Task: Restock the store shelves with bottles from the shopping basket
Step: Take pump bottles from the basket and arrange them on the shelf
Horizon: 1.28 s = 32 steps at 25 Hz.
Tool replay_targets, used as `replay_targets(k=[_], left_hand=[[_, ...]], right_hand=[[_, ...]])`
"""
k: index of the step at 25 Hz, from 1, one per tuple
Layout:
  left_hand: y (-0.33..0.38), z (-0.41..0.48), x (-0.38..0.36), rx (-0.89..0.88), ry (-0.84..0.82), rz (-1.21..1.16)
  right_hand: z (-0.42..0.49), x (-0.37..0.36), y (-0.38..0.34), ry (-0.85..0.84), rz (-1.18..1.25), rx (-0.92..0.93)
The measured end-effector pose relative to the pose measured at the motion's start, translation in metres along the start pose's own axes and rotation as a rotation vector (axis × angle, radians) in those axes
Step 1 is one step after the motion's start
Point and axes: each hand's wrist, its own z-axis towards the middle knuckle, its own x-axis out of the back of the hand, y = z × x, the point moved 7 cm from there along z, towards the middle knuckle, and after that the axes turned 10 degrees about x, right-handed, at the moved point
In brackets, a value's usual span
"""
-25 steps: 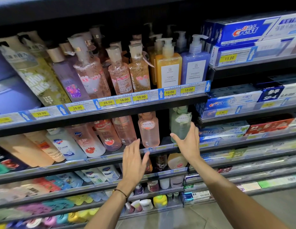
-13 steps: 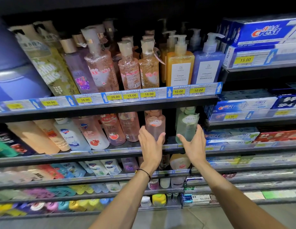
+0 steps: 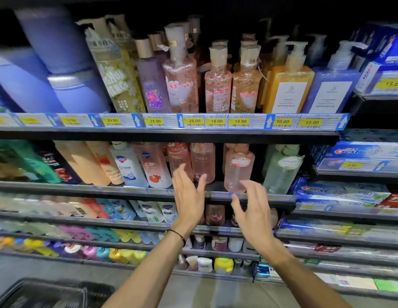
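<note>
Left hand: the left hand is empty, with fingers straight and spread and the palm turned inward; a thin dark wristband circles the wrist.
Right hand: the right hand is also empty, its fingers apart and loosely curved, gripping nothing.
Hands together: they are raised side by side with a gap between them, in front of the second shelf.
Nearest bottle: a pale pink bottle with a round label stands upright at the shelf's front edge, just above the gap and nearer the right fingertips; whether they touch it I cannot tell.
Neighbours: a pale green bottle stands just beside it on the right, and clear pink bottles stand behind the left fingertips.
Handling, as a guess: it is liquid-filled plastic, so moderately heavy, fairly stiff and smooth enough to slip.
Where to hold: around the middle of the body with fingers and thumb opposed, not by the narrow neck.
Source: the shopping basket is at the lower left on the floor, dark and blurred, and its contents are unreadable.
Above: pump bottles stand behind a price strip.
Right: toothpaste boxes fill the next bay.
Stage, as a guess: between bottles, with more to fetch.
</note>
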Motion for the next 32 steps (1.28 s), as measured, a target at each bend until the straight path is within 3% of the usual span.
replay_targets(k=[4,9,13,23,32], left_hand=[[-0.021,0.017,0.031,-0.086,0.039,0.076],[-0.068,0.023,0.031,-0.415,-0.034,0.651],[-0.100,0.022,0.032,-0.575,-0.100,0.837],[-0.110,0.025,0.030,-0.583,-0.159,0.834],[-0.113,0.025,0.026,-0.545,-0.151,0.813]], right_hand=[[0.038,-0.040,-0.053,-0.149,0.100,0.088],[0.091,-0.062,-0.076,-0.249,-0.045,-0.046],[0.113,-0.066,-0.078,-0.310,-0.139,-0.203],[0.136,-0.077,-0.056,-0.557,-0.088,-0.517],[0.127,-0.067,-0.054,-0.400,0.010,-0.398]])
